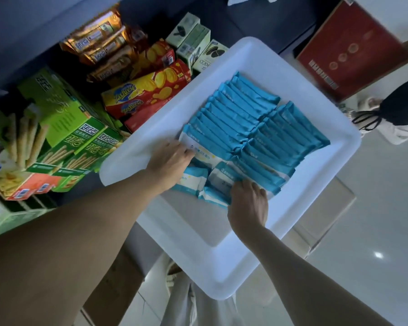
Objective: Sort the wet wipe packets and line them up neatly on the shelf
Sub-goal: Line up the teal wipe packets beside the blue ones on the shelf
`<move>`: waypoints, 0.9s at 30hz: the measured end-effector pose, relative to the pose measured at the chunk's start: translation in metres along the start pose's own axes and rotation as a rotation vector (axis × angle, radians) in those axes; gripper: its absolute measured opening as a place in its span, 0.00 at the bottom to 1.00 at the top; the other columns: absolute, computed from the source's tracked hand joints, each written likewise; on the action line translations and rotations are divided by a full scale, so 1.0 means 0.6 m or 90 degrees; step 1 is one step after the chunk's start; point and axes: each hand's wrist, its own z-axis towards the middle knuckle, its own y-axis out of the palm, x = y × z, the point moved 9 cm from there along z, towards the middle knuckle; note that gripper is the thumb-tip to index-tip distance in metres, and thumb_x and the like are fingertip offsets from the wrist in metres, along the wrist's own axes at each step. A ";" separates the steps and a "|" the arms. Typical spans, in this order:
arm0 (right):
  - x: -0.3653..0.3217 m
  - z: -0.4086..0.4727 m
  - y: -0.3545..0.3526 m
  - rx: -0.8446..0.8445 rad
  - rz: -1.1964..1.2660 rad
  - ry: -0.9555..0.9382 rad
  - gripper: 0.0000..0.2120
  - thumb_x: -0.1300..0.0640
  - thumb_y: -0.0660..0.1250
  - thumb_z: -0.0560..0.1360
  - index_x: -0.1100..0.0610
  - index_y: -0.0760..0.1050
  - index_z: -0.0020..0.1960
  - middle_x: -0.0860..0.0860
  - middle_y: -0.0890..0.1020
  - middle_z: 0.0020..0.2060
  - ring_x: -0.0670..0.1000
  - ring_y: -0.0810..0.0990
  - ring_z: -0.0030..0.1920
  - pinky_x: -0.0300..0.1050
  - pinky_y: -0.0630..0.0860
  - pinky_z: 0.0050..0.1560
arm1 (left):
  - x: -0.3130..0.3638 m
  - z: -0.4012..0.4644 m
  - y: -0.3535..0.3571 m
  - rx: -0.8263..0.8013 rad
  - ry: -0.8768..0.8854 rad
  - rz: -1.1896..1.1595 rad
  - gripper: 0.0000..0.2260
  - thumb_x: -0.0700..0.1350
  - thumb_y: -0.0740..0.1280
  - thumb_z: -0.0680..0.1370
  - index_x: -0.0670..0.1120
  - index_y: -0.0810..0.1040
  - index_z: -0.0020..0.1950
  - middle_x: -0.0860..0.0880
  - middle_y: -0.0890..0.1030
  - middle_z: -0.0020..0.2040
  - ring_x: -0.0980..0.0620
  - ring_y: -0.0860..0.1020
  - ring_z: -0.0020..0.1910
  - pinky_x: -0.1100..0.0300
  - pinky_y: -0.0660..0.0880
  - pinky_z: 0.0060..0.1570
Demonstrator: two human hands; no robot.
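Two hands straighten rows of wet wipe packets in a white tray next to the snack shelf.

The left hand [169, 161] presses with bent fingers on the front packet of the left row of packets [231, 114], holding it at its white end. The right hand [249, 203] pinches a loose packet [218, 182] at the near end of the right row [290, 137]. Both rows stand on edge and overlap like tiles inside the tray [222, 274]. A few loose packets [193, 180] lie flat between the hands. I think the main risk is that the leaning rows fall down like dominoes if the left hand lets go too early. The tray also sticks out past the shelf of biscuit boxes [146, 90], so a hard push could tip it.
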 end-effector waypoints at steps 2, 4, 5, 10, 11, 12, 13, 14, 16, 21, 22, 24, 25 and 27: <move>0.006 -0.013 -0.011 -0.044 0.085 -0.006 0.13 0.64 0.62 0.74 0.57 0.68 0.57 0.54 0.79 0.48 0.58 0.78 0.49 0.46 0.70 0.47 | -0.003 -0.016 0.002 -0.047 -0.040 -0.019 0.14 0.40 0.66 0.75 0.44 0.68 0.60 0.47 0.79 0.52 0.46 0.79 0.48 0.55 0.70 0.41; 0.013 -0.026 -0.046 -0.037 0.150 -0.005 0.14 0.61 0.62 0.75 0.55 0.65 0.59 0.55 0.81 0.47 0.59 0.80 0.47 0.47 0.72 0.43 | -0.007 -0.036 -0.018 -0.047 -0.093 -0.081 0.17 0.42 0.67 0.76 0.45 0.65 0.61 0.46 0.80 0.52 0.45 0.80 0.46 0.55 0.73 0.37; 0.017 -0.034 -0.072 -0.028 0.178 -0.005 0.15 0.60 0.63 0.75 0.55 0.64 0.60 0.56 0.81 0.46 0.60 0.80 0.46 0.49 0.74 0.43 | -0.011 -0.047 -0.034 -0.041 -0.116 -0.120 0.18 0.43 0.67 0.76 0.45 0.65 0.62 0.45 0.80 0.53 0.44 0.81 0.47 0.55 0.75 0.39; 0.026 -0.067 -0.238 0.024 0.267 -0.074 0.15 0.55 0.64 0.76 0.56 0.67 0.61 0.55 0.79 0.56 0.58 0.79 0.51 0.53 0.78 0.49 | -0.044 -0.119 -0.165 -0.015 -0.184 -0.239 0.13 0.46 0.65 0.77 0.47 0.72 0.61 0.45 0.79 0.56 0.43 0.77 0.55 0.53 0.73 0.46; 0.023 -0.075 -0.279 0.029 0.280 -0.094 0.15 0.54 0.64 0.77 0.56 0.68 0.61 0.54 0.78 0.59 0.58 0.78 0.54 0.52 0.77 0.51 | -0.055 -0.138 -0.200 -0.004 -0.202 -0.259 0.12 0.46 0.65 0.77 0.47 0.73 0.60 0.45 0.79 0.55 0.43 0.77 0.55 0.54 0.72 0.46; 0.020 -0.084 -0.322 0.036 0.293 -0.114 0.15 0.53 0.63 0.77 0.57 0.68 0.62 0.54 0.77 0.60 0.59 0.76 0.56 0.51 0.76 0.52 | -0.068 -0.158 -0.238 0.010 -0.219 -0.276 0.11 0.46 0.64 0.77 0.47 0.73 0.59 0.45 0.79 0.55 0.43 0.77 0.55 0.54 0.72 0.45; 0.015 -0.093 -0.367 0.042 0.307 -0.138 0.15 0.53 0.63 0.78 0.58 0.68 0.62 0.55 0.76 0.59 0.59 0.76 0.57 0.50 0.74 0.52 | -0.080 -0.180 -0.280 0.024 -0.235 -0.288 0.11 0.45 0.64 0.77 0.46 0.73 0.59 0.45 0.79 0.54 0.43 0.77 0.55 0.55 0.72 0.45; 0.008 -0.105 -0.413 0.047 0.321 -0.163 0.14 0.53 0.63 0.78 0.58 0.69 0.60 0.55 0.77 0.56 0.59 0.76 0.55 0.48 0.73 0.49 | -0.092 -0.202 -0.324 0.037 -0.248 -0.294 0.10 0.45 0.63 0.78 0.46 0.73 0.59 0.45 0.79 0.54 0.43 0.77 0.55 0.55 0.72 0.46; -0.008 -0.133 -0.515 0.068 0.342 -0.217 0.09 0.54 0.63 0.77 0.58 0.71 0.54 0.55 0.78 0.45 0.60 0.76 0.48 0.48 0.70 0.42 | -0.118 -0.252 -0.418 0.068 -0.274 -0.310 0.11 0.45 0.62 0.78 0.46 0.73 0.60 0.44 0.79 0.56 0.42 0.76 0.57 0.53 0.74 0.50; -0.050 -0.218 -0.770 0.175 0.366 -0.348 0.05 0.57 0.65 0.77 0.58 0.72 0.49 0.45 0.73 0.29 0.52 0.71 0.32 0.40 0.62 0.32 | -0.183 -0.378 -0.637 0.165 -0.351 -0.335 0.14 0.44 0.61 0.79 0.51 0.72 0.64 0.46 0.76 0.63 0.44 0.74 0.62 0.54 0.72 0.54; -0.058 -0.232 -0.813 0.188 0.368 -0.361 0.05 0.57 0.65 0.77 0.59 0.72 0.48 0.46 0.73 0.28 0.50 0.71 0.30 0.40 0.63 0.31 | -0.192 -0.398 -0.677 0.177 -0.349 -0.340 0.16 0.44 0.60 0.80 0.50 0.70 0.68 0.46 0.74 0.66 0.44 0.72 0.64 0.53 0.72 0.56; -0.075 -0.262 -0.894 0.211 0.368 -0.401 0.07 0.57 0.63 0.78 0.62 0.73 0.50 0.55 0.78 0.32 0.54 0.75 0.33 0.43 0.66 0.33 | -0.204 -0.439 -0.755 0.197 -0.344 -0.352 0.19 0.43 0.58 0.82 0.48 0.65 0.73 0.44 0.70 0.70 0.43 0.72 0.64 0.55 0.72 0.54; -0.081 -0.275 -0.926 0.220 0.370 -0.417 0.08 0.57 0.63 0.78 0.62 0.73 0.51 0.58 0.79 0.35 0.57 0.76 0.36 0.46 0.67 0.35 | -0.207 -0.460 -0.788 0.209 -0.347 -0.358 0.19 0.43 0.57 0.82 0.47 0.63 0.74 0.44 0.68 0.71 0.42 0.72 0.63 0.55 0.72 0.51; -0.096 -0.299 -0.991 0.242 0.357 -0.439 0.07 0.57 0.62 0.78 0.60 0.72 0.52 0.57 0.80 0.39 0.57 0.77 0.39 0.48 0.68 0.37 | -0.219 -0.500 -0.857 0.249 -0.357 -0.354 0.17 0.42 0.57 0.82 0.47 0.66 0.72 0.43 0.71 0.68 0.42 0.75 0.57 0.55 0.73 0.47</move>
